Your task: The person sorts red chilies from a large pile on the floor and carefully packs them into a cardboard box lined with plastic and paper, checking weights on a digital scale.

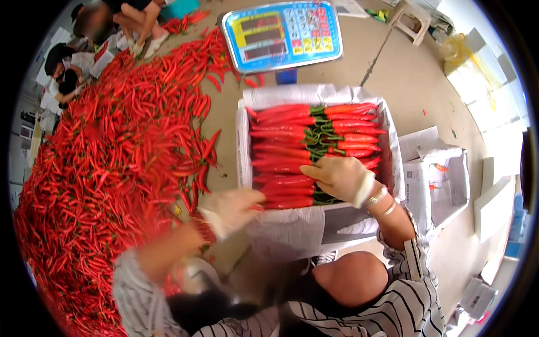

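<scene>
A box lined with newspaper (286, 229) stands before me, packed with rows of red chili peppers (282, 164). Their green stems (320, 135) meet along the middle and their tips point outward. My right hand (345, 177), in a pale glove, lies over the stems and the near right peppers; its index finger extends left, and the other fingertips are hidden. At the box's near left corner is my left hand (231, 210), gloved and motion-blurred. Its fingertips meet a red pepper tip there, but whether they grip it is unclear.
A large heap of loose red chilies (109, 168) covers the floor at left. Beyond the box stands a blue-faced digital scale (282, 36). A smaller paper-lined box (457, 185) with a few chilies is at right. A plastic stool (408, 19) and several people (63, 80) are farther back.
</scene>
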Available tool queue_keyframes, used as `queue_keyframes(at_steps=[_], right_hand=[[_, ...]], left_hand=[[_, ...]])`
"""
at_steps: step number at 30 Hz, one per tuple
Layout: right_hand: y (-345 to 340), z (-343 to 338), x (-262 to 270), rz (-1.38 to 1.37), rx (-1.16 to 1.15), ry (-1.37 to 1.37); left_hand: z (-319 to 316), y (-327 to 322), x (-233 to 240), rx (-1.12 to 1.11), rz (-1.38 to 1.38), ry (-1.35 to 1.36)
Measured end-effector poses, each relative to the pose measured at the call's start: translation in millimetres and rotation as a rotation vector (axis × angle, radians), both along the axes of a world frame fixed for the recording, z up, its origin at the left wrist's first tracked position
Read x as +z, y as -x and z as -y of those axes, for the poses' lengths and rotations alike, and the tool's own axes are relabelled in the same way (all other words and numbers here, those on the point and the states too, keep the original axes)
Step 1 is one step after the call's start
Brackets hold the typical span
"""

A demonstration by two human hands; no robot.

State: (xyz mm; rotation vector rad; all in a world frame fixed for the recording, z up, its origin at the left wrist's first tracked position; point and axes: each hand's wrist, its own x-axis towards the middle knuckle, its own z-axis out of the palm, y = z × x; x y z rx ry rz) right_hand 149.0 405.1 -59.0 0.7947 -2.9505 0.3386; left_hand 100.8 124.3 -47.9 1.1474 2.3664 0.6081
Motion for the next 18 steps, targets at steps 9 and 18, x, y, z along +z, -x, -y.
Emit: queue_keyframes(at_steps=[9,18], right_hand=[[32,32,24,0.539,0.044,0.379],[112,139,50,0.540,0.313,0.234]], left_hand=[[346,-179,67,1.964,0.483,-0.175],[208,-176,162,1.803,0.794,0.104]])
